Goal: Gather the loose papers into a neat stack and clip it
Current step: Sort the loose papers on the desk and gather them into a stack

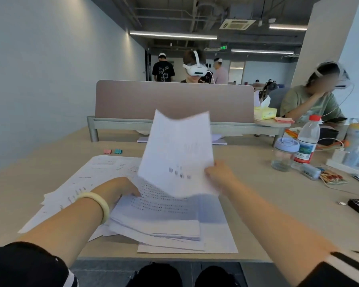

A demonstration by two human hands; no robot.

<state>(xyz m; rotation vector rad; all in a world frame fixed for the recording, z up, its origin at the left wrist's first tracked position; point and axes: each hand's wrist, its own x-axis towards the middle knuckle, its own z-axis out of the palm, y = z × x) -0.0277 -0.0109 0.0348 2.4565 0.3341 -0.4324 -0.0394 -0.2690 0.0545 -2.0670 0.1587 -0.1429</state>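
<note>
We are wearing a black short-sleeved top. Its left sleeve (19, 264) is filling the lower left corner of the frame, and a little white striping is showing at its hem, close to the bottom edge. The right sleeve (340, 270) is sitting in the lower right corner, black as well, with broad white bands running across it. Both forearms are showing bare beyond the sleeves. A smooth, pale cream bangle (97, 204) is circling the wrist just behind our left grip (120, 188). At the bottom centre, dark trousers (153, 275) are covering both knees, which are appearing as two rounded black shapes.
</note>
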